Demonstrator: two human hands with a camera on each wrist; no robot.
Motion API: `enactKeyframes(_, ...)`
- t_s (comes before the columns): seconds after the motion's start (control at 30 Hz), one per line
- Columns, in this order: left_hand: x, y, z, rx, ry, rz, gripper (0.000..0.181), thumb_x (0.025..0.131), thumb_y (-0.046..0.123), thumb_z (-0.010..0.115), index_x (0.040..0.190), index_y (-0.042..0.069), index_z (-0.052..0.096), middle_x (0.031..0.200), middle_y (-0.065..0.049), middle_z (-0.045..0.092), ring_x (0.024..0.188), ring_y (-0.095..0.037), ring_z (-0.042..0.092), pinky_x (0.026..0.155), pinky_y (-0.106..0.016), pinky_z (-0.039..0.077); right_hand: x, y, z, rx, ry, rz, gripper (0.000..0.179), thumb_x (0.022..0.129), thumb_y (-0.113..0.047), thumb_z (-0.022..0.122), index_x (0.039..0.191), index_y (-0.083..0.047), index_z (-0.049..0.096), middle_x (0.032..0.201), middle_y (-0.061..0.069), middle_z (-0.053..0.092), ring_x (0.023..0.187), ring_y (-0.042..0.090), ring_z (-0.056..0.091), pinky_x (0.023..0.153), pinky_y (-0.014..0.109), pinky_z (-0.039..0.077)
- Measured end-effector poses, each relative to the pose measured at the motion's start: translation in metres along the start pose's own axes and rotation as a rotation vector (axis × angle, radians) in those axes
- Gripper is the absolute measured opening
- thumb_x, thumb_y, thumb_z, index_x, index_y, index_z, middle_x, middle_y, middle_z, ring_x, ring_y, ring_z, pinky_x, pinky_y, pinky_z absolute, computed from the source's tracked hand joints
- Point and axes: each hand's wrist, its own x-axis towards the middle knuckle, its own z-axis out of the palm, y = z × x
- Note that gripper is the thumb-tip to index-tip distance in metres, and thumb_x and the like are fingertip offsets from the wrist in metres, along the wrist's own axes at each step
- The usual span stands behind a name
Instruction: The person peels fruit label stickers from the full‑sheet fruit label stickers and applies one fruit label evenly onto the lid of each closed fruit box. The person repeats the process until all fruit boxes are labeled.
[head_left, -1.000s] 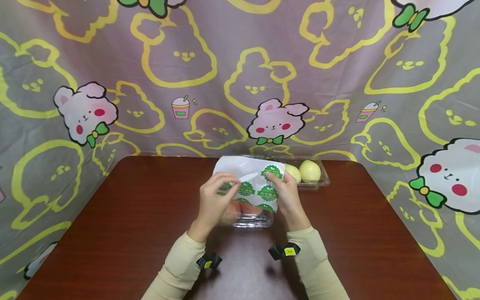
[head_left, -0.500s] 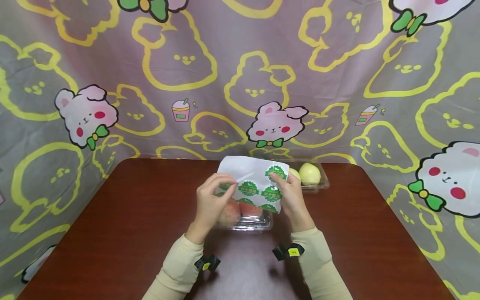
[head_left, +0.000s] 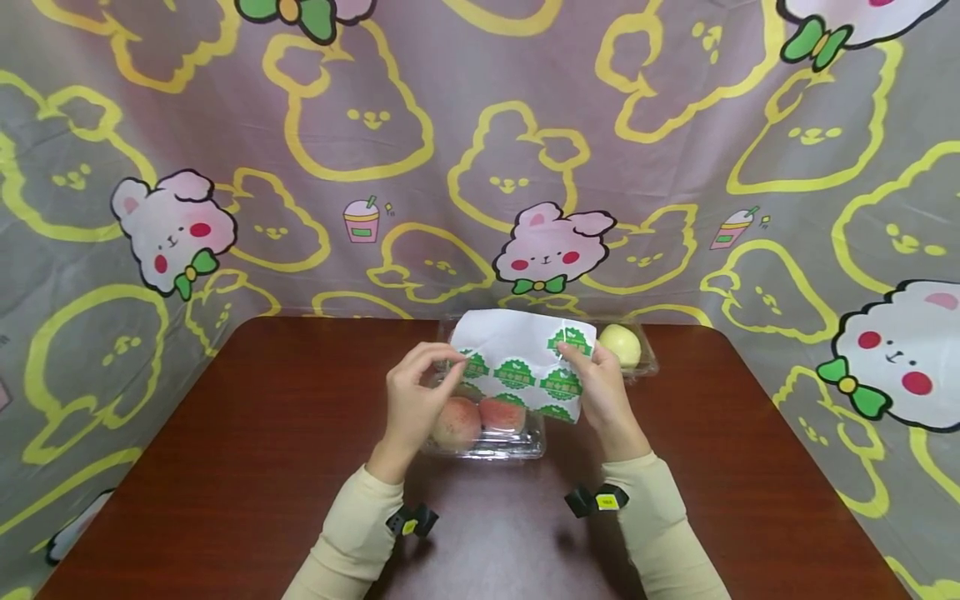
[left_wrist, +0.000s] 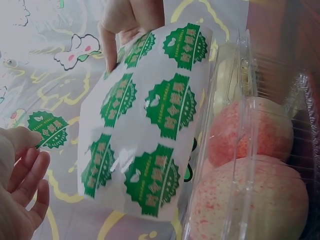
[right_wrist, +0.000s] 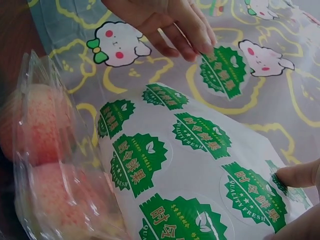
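Observation:
Between thumb and finger my left hand (head_left: 416,400) pinches a round green sticker (right_wrist: 223,72), apart from the sheet in the right wrist view. My right hand (head_left: 606,392) grips the right edge of a white sticker sheet (head_left: 502,329), thumb on its front. Several green round stickers with gold lettering show on the sheet in both wrist views. Below the sheet a clear plastic box (head_left: 495,452) holds reddish peaches (head_left: 456,425); two show. The sheet hides the box's far part.
A second clear plastic box (head_left: 647,363) at the table's back holds a pale yellow-green round fruit (head_left: 620,345), partly behind the sheet and right hand. The brown wooden table (head_left: 262,467) ends at a patterned cloth (head_left: 420,192) at the back and sides.
The left hand with the sticker has shifted slightly left, and the right hand has carried the sheet right. The sticker, seen edge-on before, now turns its green face. More of the peaches shows.

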Motion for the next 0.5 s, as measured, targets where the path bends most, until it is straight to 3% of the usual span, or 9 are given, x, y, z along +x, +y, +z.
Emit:
enactKeyframes(0.3,0.003,-0.002,-0.002,-0.001,0.023,0.008,0.007,0.079,-0.004,0.073,0.085,0.0,0.072,0.083,-0.015,0.069,0.082,-0.004,0.061,0.076,-0.007,0.047,0.001,-0.015,-0.016,-0.011,0.006,-0.008,0.016,0.095,-0.007,0.053,0.09,-0.02,0.06,0.071,-0.014,0.068,0.066,0.0,0.066,0.063,0.018,0.055)
enactKeyframes(0.5,0.003,-0.004,-0.003,0.012,0.03,0.002,0.007,0.078,-0.003,0.074,0.085,0.0,0.073,0.083,-0.014,0.071,0.08,-0.013,0.063,0.076,-0.008,0.048,0.0,-0.02,-0.031,-0.009,-0.006,-0.018,0.02,0.095,-0.007,0.054,0.087,-0.023,0.062,0.071,-0.014,0.068,0.067,0.0,0.066,0.063,0.017,0.055)
